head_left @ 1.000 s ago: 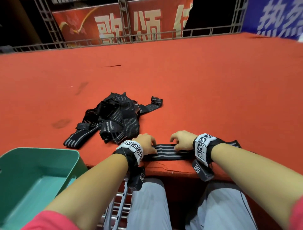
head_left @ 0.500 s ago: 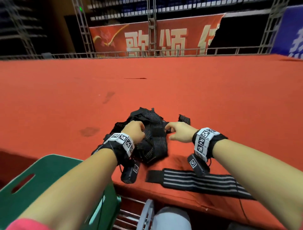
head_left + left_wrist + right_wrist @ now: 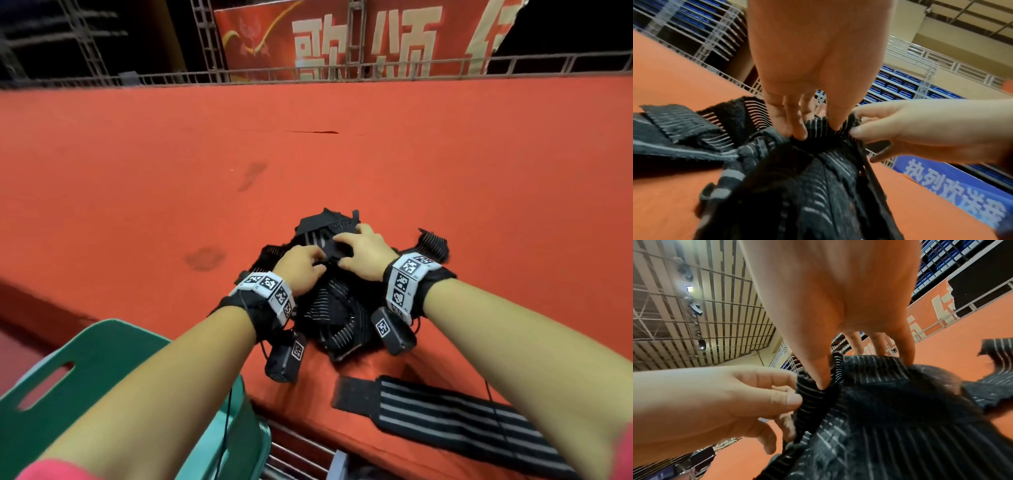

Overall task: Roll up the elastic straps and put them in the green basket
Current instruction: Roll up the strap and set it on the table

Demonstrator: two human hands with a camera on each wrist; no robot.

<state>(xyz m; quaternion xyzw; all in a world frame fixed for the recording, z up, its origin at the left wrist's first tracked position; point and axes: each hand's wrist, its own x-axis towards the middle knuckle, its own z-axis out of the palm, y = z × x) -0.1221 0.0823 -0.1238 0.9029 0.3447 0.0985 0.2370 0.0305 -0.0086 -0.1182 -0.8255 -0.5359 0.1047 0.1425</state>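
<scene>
A tangled pile of black elastic straps (image 3: 337, 318) with grey stripes lies on the red table. Both hands are on top of it. My left hand (image 3: 301, 269) pinches a bunched fold of one strap (image 3: 819, 125) between thumb and fingers. My right hand (image 3: 363, 248) grips the same strap (image 3: 812, 395) just beside it, thumb dug into the fold and fingers spread over the pile (image 3: 890, 386). One strap (image 3: 445, 409) lies flat and unrolled along the table's front edge. The green basket (image 3: 102, 359) stands below the table edge at the lower left; its inside is hidden by my left arm.
The red table (image 3: 342, 164) stretches far ahead to a metal railing (image 3: 342, 73) and a red banner. A loose strap end (image 3: 433, 241) sticks out right of the pile. A metal frame (image 3: 294, 455) shows under the table's front edge.
Both hands left the flat strap at the front edge and reached forward to the pile. They now pinch one strap on top of it. The flat strap stays in place.
</scene>
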